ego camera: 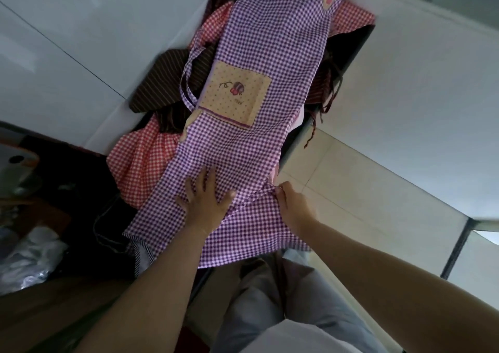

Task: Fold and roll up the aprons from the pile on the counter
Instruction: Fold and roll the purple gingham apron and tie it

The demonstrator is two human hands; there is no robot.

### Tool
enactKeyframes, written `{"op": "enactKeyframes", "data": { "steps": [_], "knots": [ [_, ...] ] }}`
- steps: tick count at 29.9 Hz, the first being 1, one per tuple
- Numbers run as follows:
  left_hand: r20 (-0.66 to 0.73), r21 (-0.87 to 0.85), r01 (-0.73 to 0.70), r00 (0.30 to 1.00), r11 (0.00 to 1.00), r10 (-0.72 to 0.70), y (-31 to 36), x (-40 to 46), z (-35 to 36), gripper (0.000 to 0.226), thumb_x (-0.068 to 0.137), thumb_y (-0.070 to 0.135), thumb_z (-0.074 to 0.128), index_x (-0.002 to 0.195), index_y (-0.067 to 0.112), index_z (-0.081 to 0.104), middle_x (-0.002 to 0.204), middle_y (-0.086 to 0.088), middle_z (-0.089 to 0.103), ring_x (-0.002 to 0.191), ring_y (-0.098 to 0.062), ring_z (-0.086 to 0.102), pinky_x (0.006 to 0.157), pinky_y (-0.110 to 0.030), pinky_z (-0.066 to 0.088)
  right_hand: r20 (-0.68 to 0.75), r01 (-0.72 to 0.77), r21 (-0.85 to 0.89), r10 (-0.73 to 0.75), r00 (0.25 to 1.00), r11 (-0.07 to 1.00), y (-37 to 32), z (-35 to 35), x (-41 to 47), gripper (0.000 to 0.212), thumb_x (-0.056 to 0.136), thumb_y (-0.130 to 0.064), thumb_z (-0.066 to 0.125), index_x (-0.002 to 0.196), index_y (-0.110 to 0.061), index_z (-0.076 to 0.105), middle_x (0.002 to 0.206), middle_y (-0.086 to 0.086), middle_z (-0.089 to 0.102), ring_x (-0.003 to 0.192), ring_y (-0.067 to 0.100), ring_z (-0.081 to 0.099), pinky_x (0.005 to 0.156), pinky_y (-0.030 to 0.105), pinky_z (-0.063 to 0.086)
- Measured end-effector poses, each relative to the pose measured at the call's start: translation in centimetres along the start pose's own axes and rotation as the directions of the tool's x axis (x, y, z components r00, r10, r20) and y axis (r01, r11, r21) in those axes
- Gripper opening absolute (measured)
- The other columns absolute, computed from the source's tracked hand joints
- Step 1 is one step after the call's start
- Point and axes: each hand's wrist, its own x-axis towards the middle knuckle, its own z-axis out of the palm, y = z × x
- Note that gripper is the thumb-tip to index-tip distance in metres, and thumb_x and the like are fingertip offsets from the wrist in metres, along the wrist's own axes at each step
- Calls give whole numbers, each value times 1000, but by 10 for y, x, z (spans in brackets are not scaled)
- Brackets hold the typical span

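A purple-and-white checked apron (270, 42) with a beige pocket (237, 93) lies stretched lengthwise over the pile on the dark counter. My left hand (205, 201) presses flat on its lower part with fingers spread. My right hand (293, 204) pinches the apron's right edge where a strap (256, 194) runs across. Beneath it lie a red checked apron (143, 152) and a brown striped apron (162, 82).
A white wall (81, 42) runs along the counter's left side. Pale floor tiles (378, 190) lie to the right. Crumpled plastic (29, 258) and a round metal object (16, 171) sit at the left. My legs in light trousers (283, 312) show below.
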Motion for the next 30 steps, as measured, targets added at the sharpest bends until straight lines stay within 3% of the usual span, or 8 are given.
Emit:
{"op": "enactKeyframes", "data": {
  "steps": [3, 9, 12, 14, 17, 21, 24, 30],
  "knots": [
    [-43, -28, -47, 998, 999, 46, -4, -2, 1, 109, 59, 87, 4, 152, 30, -2, 160, 7, -6, 146, -29, -10, 111, -66, -6, 148, -39, 66, 29, 989, 997, 10, -2, -2, 39, 103, -41, 25, 106, -20, 58, 99, 1, 63, 92, 20, 62, 82, 24, 46],
    [-231, 149, -191, 947, 970, 222, -15, -13, 10, 89, 79, 72, 43, 148, 19, 21, 157, -10, 16, 144, -36, 12, 109, -64, 3, 565, -162, -104, 192, 803, 981, 23, -24, 2, 54, 91, -48, 56, 131, -13, 56, 129, 5, 60, 117, 23, 56, 102, 29, 39],
    [-494, 328, -549, 593, 769, 635, -7, -34, 25, 38, 85, 26, 65, 118, 15, 49, 129, -10, 43, 113, -30, 47, 93, -57, 42, 541, -205, -19, 182, 821, 979, 24, -28, 3, 48, 94, -44, 51, 129, -12, 57, 128, 6, 61, 111, 21, 57, 103, 30, 38],
    [-405, 367, -723, 443, 586, 800, 2, -56, 40, 27, 86, 35, 61, 104, 18, 50, 114, -4, 45, 95, -23, 48, 79, -44, 47, 519, -193, 32, 149, 841, 981, 18, -30, 3, 47, 97, -45, 44, 128, -12, 58, 126, 7, 62, 106, 20, 59, 101, 29, 38],
    [-142, 423, -730, 532, 537, 835, -2, -75, 70, 59, 77, 61, 61, 119, 21, 48, 124, -3, 44, 110, -24, 46, 94, -47, 45, 489, -225, 90, 154, 858, 970, 11, -30, 6, 46, 100, -42, 38, 128, -10, 57, 127, 9, 61, 113, 26, 58, 101, 31, 40],
    [-48, 489, -578, 730, 654, 682, -10, -75, 79, 84, 71, 34, 74, 145, 27, 34, 149, -8, 35, 131, -33, 38, 105, -55, 35, 501, -282, 201, 149, 853, 938, 9, -32, 10, 36, 98, -34, 46, 124, -13, 59, 124, 8, 64, 109, 23, 61, 103, 32, 43],
    [-107, 466, -537, 754, 703, 648, -7, -73, 71, 82, 71, 24, 70, 144, 28, 33, 146, -8, 37, 128, -31, 39, 101, -53, 40, 562, -168, 87, 91, 822, 982, 17, -41, 10, 39, 91, -33, 58, 127, -19, 57, 124, 2, 63, 108, 19, 57, 103, 32, 40],
    [-108, 405, -538, 775, 739, 623, 0, -71, 54, 61, 83, 32, 40, 143, 23, 38, 129, -5, 58, 113, -27, 51, 89, -46, 50, 764, -144, -216, 259, 591, 966, 41, -64, 19, 97, 68, -45, 80, 147, -27, 27, 151, 2, 36, 141, 29, 27, 117, 45, 22]
  ]
}}
